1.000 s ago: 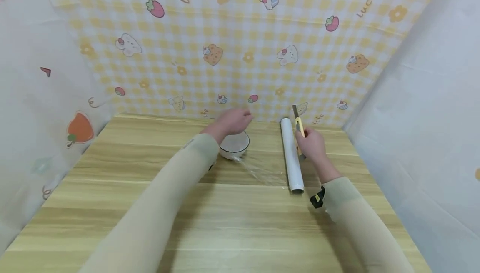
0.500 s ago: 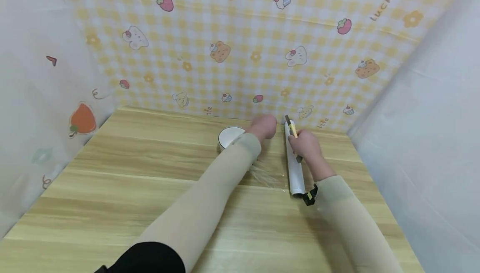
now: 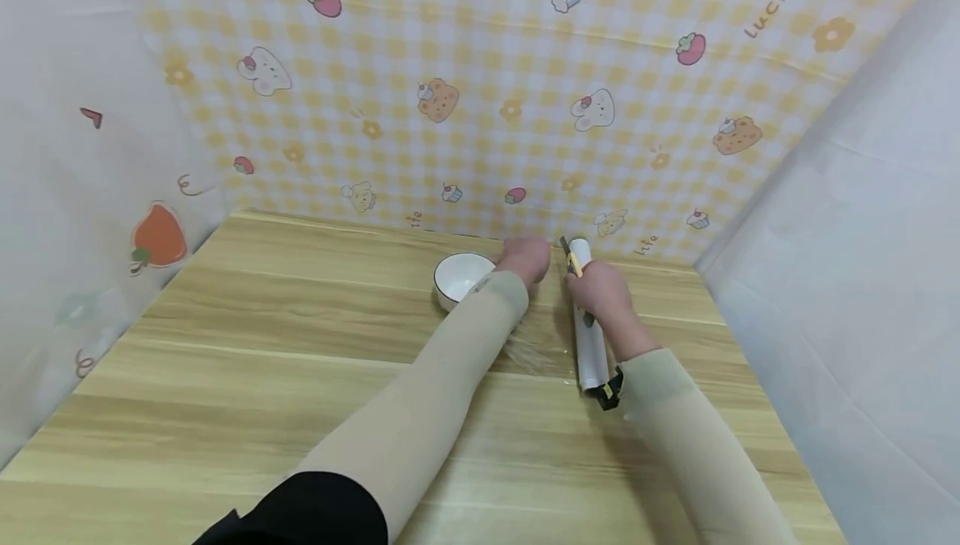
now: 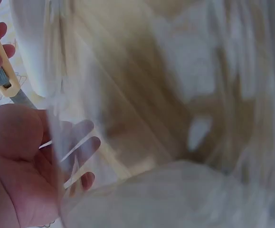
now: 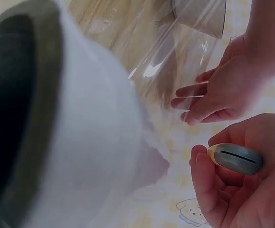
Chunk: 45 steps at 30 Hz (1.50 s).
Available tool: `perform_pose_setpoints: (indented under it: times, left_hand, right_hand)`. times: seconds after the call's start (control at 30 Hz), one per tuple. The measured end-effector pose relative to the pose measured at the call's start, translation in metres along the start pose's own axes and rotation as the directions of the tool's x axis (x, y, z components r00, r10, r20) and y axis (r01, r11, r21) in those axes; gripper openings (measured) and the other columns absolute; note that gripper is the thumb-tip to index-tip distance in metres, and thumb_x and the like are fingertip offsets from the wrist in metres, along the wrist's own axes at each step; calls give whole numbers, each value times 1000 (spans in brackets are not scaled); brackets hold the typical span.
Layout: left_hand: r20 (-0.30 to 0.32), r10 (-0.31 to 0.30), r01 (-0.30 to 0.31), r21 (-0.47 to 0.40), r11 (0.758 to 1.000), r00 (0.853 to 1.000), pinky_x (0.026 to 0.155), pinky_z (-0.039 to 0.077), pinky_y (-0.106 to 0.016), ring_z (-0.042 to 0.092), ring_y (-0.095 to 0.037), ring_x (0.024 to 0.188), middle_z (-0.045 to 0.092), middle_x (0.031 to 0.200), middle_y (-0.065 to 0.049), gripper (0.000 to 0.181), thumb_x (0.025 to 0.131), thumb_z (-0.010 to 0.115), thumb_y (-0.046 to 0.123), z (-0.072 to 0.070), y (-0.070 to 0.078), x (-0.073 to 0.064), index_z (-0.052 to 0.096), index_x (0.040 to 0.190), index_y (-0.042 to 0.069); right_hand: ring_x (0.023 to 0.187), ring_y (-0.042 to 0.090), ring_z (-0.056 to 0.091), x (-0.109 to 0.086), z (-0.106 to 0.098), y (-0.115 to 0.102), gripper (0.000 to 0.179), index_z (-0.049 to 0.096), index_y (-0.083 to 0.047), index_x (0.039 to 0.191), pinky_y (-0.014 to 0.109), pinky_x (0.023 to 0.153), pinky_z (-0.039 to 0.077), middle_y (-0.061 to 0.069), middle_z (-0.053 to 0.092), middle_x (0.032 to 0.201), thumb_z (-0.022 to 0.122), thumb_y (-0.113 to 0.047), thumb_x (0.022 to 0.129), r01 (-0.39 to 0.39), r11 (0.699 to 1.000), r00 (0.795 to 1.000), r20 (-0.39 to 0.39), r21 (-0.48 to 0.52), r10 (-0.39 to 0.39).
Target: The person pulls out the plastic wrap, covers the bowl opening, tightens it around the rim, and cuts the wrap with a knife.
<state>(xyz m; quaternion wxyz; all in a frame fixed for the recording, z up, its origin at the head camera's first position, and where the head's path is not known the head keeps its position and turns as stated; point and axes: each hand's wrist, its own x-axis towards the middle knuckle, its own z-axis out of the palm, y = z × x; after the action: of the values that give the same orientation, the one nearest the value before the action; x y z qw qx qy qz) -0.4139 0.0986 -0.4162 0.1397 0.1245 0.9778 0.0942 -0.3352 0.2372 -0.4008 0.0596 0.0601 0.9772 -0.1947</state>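
A roll of plastic wrap (image 3: 591, 362) lies lengthwise at the right of the table. Its clear film (image 5: 151, 71) stretches left toward a white, dark-rimmed bowl (image 3: 457, 275), partly hidden by the left sleeve. My left hand (image 3: 527, 260) is between bowl and roll at the back. Its loosely extended fingers (image 5: 184, 90) lie against the far edge of the film, seen through it in the left wrist view. My right hand (image 3: 602, 288) grips a yellow-and-grey utility knife (image 3: 574, 265) over the roll, blade toward the wall and tilted left.
The wooden table (image 3: 300, 312) ends at a yellow checked wall cover (image 3: 480, 145) close behind both hands. Pale side panels (image 3: 862, 262) stand at left and right. A black wrist device (image 3: 609, 393) sits by the roll's near end.
My left hand has moved right, from over the bowl to the film beside the roll. My right hand has shifted left and down with the knife, which now crosses above the roll.
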Motion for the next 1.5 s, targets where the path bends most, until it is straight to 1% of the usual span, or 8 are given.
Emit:
perform_pose_setpoints:
  times: [0.17,0.43,0.63,0.77,0.9,1.1,1.23,1.5]
  left_hand:
    - [-22,-1,0,-40,999,1000,136,29,-57,60,-27,148,68,154,-4,23,107,63,2,7,-1,3,77,122,12]
    - [-100,-39,30,-89,996,994,127,39,-53,66,-26,137,72,147,-5,29,112,50,4,12,-3,5,75,124,12]
    - [-60,-60,51,-142,989,996,123,41,-51,68,-24,131,75,141,-3,25,112,53,6,10,-7,14,76,116,13]
    - [-48,-56,48,-162,986,997,122,42,-53,69,-24,127,76,136,-4,17,110,59,9,10,-9,18,76,111,13]
    - [-53,-57,48,-165,985,997,122,42,-52,70,-24,122,78,131,-3,13,108,63,10,10,-10,16,76,107,13]
    - [-68,-49,38,-163,986,996,119,43,-51,70,-23,114,79,122,-3,19,109,58,9,14,-10,13,72,96,13]
    - [-71,-27,15,-156,988,997,120,43,-50,69,-23,106,79,113,-4,24,109,54,7,12,-8,7,69,91,13]
    - [-111,23,-38,-134,990,994,129,35,-56,70,-24,113,80,115,-5,22,108,58,6,9,-5,-9,70,91,12]
  right_hand:
    - [67,26,67,-1,4,-1,38,65,-1,96,34,53,55,17,68,88,57,-36,108,3,1000,1000,-12,-28,-4]
    - [66,25,66,-4,3,-1,38,65,-1,99,32,51,53,16,68,87,56,-37,109,12,998,1000,16,-69,-11]
    - [60,25,66,-15,-1,-5,41,66,-1,95,34,48,53,16,68,85,60,-40,109,45,988,999,31,-148,-41]
    - [64,28,68,-26,-2,-12,44,66,-3,91,37,50,54,18,69,89,61,-43,108,48,981,998,36,-190,-41]
    - [71,31,68,-30,1,-16,44,67,-5,88,39,53,53,20,69,92,61,-44,107,57,976,998,30,-209,-52]
    - [71,31,67,-29,9,-18,39,66,-6,85,40,54,54,19,69,90,62,-38,106,55,970,998,24,-237,-51]
    - [73,33,68,-29,17,-20,32,66,-2,89,44,58,57,22,73,92,62,-29,105,77,963,997,8,-259,-77]
    - [84,36,72,-25,29,-27,22,71,0,93,53,71,63,25,77,103,59,-17,99,64,973,998,-11,-221,-69]
